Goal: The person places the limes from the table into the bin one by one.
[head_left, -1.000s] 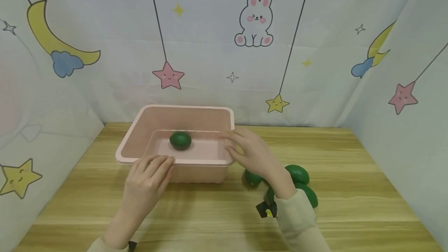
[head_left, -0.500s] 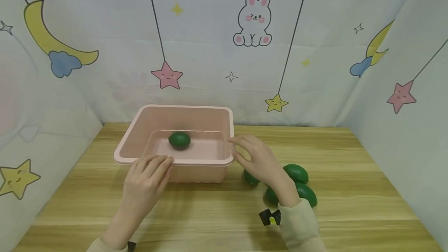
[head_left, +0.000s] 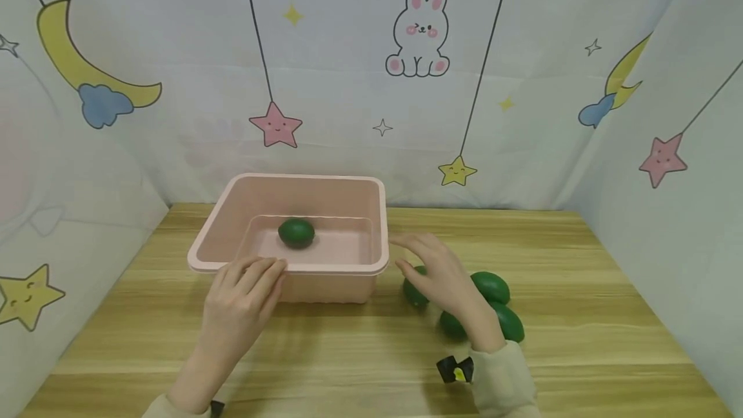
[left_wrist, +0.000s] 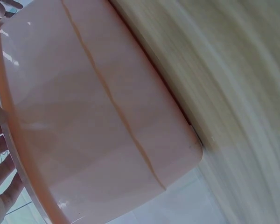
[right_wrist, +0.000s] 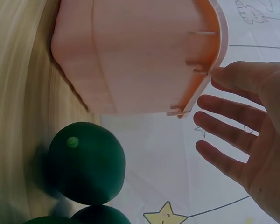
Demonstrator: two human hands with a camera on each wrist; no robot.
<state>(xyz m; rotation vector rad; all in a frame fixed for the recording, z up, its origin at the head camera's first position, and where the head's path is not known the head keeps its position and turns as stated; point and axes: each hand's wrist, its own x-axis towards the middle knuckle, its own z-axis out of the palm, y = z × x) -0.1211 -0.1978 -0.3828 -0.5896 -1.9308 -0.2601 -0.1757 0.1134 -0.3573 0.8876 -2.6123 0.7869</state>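
A pink plastic bin stands at the table's back left with one dark green, avocado-like fruit on its floor. My left hand holds the bin's front rim; in the left wrist view the thumb lies on the near side and the fingers reach past the rim. My right hand hovers just right of the bin, holding nothing, its fingers spread and slightly bent. Below it lie several more green fruits, partly hidden by the hand and forearm. One fruit shows a pale stem spot in the right wrist view.
The wooden table ends at a white cloth backdrop printed with stars, a moon and a rabbit. More cloth closes off the left and right sides. A small black-and-yellow item sits by the right sleeve.
My right hand has drawn back from over the bin's right rim, moving right and toward me. The left hand stays on the front rim. The fruit in the bin keeps its place.
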